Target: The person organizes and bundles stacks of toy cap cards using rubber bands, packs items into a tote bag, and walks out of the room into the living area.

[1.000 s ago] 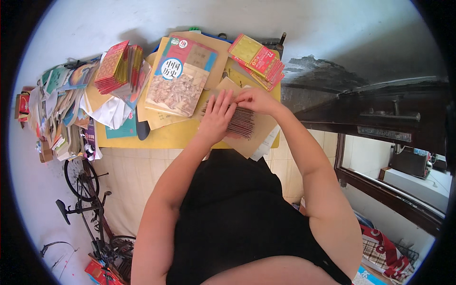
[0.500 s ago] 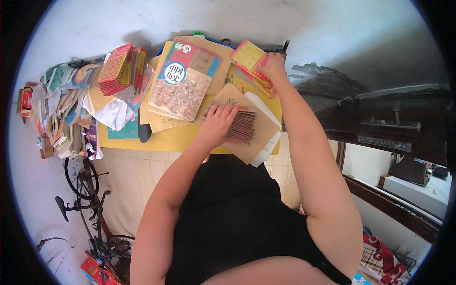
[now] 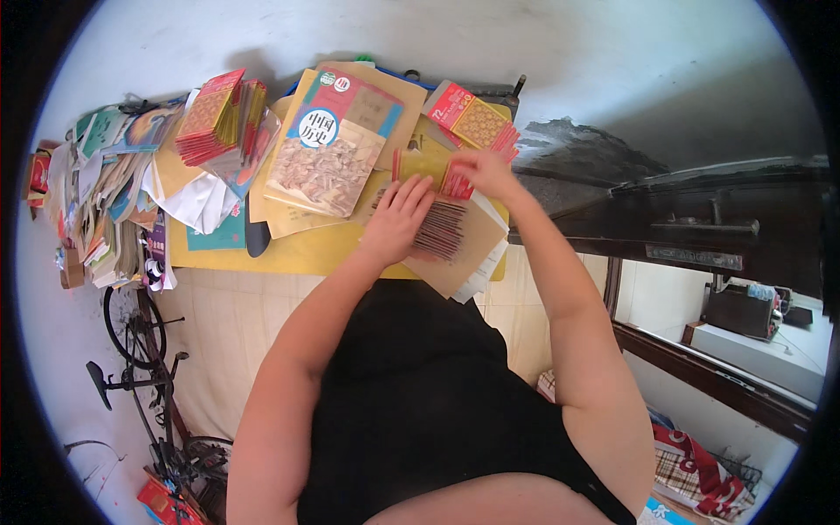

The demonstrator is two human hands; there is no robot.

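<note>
My right hand (image 3: 486, 175) pinches the right end of a flat red-and-gold packet (image 3: 420, 164) over the table's right part. Just below it, my left hand (image 3: 398, 219) lies with fingers stretched over a row of thin dark brown strips (image 3: 440, 234), fingertips by the packet's lower edge. The thumb of that hand is hidden. These strips rest on a tan paper cover (image 3: 477, 234), with white sheets (image 3: 483, 273) showing under it. Beyond my right hand lies a fanned stack of similar red-and-gold packets (image 3: 472, 118).
A history textbook (image 3: 328, 166) lies on brown envelopes on the yellow table (image 3: 306, 258). Another bundle of red-and-gold packets (image 3: 210, 122) sits left of it, beside heaped books and papers (image 3: 118, 201). A bicycle (image 3: 149, 376) stands at the left; a dark wooden cabinet (image 3: 700, 227) at the right.
My right hand has come nearer from the far packet stack, bringing one packet beside my left hand. The stack behind now lies uncovered. My left hand stays on the strips.
</note>
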